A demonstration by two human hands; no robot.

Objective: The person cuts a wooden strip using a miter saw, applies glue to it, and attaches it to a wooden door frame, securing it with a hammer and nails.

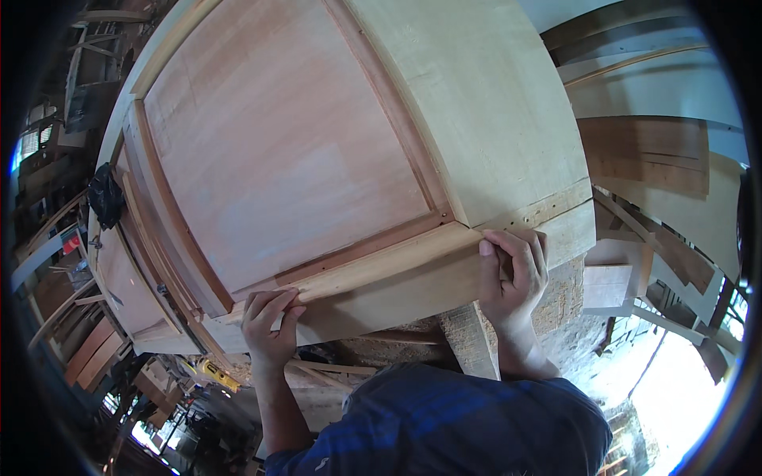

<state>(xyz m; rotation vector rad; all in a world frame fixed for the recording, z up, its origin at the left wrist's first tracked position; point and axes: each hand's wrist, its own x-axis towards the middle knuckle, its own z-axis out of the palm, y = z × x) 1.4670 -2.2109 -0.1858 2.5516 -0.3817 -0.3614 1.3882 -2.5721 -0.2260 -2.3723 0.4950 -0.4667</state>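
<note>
A large pale wooden door (484, 103) lies in front of me, with a pinkish inset panel (270, 151) framed by reddish-brown edging. Along the panel's near side runs a light wooden moulding strip (389, 261). My left hand (270, 324) pinches this strip toward its left part, thumb and fingers together. At the strip's right end, close to the panel's corner, my right hand (516, 274) has its thumb and fingers closed on it. Several small dark holes or nail heads show in the door's rail right of that hand.
Loose narrow strips (151, 246) lie across the door's left part, near a black plastic bag (105, 196). A yellow tool (216, 374) sits below the left edge. A wooden support (470, 341) stands under the near edge. Boards (647, 155) lean at the right.
</note>
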